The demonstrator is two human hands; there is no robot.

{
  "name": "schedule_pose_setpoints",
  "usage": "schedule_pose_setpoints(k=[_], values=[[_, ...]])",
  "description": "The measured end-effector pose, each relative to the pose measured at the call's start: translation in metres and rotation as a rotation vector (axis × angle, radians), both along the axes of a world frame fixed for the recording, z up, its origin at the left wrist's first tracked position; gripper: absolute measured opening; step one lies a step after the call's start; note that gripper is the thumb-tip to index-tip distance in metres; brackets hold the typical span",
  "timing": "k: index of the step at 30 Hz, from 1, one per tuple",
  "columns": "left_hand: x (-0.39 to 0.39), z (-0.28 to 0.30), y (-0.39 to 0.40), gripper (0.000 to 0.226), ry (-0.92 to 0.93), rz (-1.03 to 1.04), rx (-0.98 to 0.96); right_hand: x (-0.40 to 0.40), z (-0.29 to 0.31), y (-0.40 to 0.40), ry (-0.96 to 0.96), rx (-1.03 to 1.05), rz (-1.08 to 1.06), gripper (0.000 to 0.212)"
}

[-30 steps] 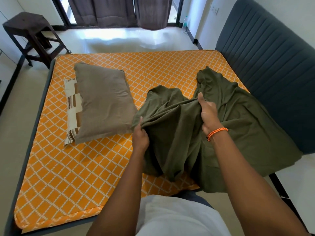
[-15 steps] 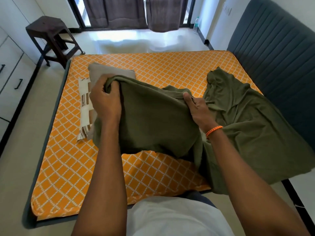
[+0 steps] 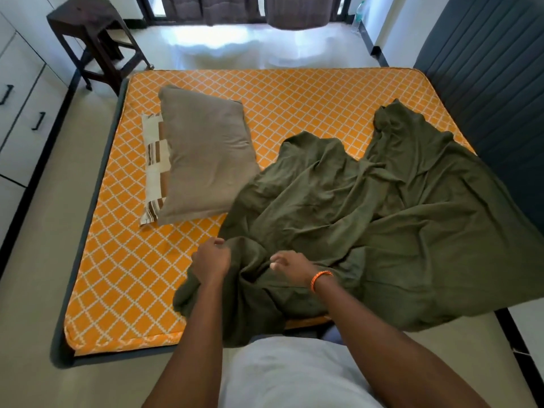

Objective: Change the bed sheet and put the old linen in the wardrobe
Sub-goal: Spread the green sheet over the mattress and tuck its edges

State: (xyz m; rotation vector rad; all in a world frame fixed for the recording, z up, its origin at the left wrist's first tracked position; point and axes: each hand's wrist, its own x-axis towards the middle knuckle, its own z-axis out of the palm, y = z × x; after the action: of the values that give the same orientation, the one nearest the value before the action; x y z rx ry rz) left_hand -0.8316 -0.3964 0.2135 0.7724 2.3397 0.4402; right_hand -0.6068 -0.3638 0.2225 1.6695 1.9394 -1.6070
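An olive-green bed sheet (image 3: 368, 219) lies crumpled over the near right part of the orange diamond-patterned mattress (image 3: 294, 101), and its right side hangs off the edge. My left hand (image 3: 210, 260) grips a bunch of the sheet near the mattress's front edge. My right hand (image 3: 290, 265), with an orange wristband, hovers just above the folds with its fingers loosely spread, holding nothing.
A grey-brown pillow (image 3: 203, 160) lies on a striped pillow (image 3: 153, 175) at the mattress's left. A dark padded headboard (image 3: 485, 92) stands at the right. A dark stool (image 3: 94, 33) is at the far left, white wardrobe doors (image 3: 20, 113) along the left wall.
My left hand has brought the lifted sheet down from over the pillow to the near edge. My right hand has let go of the sheet. The pillow is uncovered again.
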Motion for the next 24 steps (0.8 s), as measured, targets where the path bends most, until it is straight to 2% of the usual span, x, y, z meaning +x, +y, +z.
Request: schedule_pose_setpoints(k=[4,7,15,24], values=[[0.019,-0.01,0.012,0.022,-0.065,-0.054,0.061,0.018,-0.008,0.019,0.05,0.024,-0.231,0.019],[0.031,-0.02,0.037,0.023,-0.121,-0.12,0.059,0.031,-0.02,0.036,0.047,0.019,-0.352,0.016],[0.072,-0.038,0.116,0.02,-0.256,-0.246,0.052,0.06,-0.038,0.085,0.106,-0.058,-0.483,0.019],[0.131,-0.1,0.235,0.02,-0.404,-0.318,0.044,0.123,-0.127,0.189,0.085,-0.137,-0.558,0.018]])
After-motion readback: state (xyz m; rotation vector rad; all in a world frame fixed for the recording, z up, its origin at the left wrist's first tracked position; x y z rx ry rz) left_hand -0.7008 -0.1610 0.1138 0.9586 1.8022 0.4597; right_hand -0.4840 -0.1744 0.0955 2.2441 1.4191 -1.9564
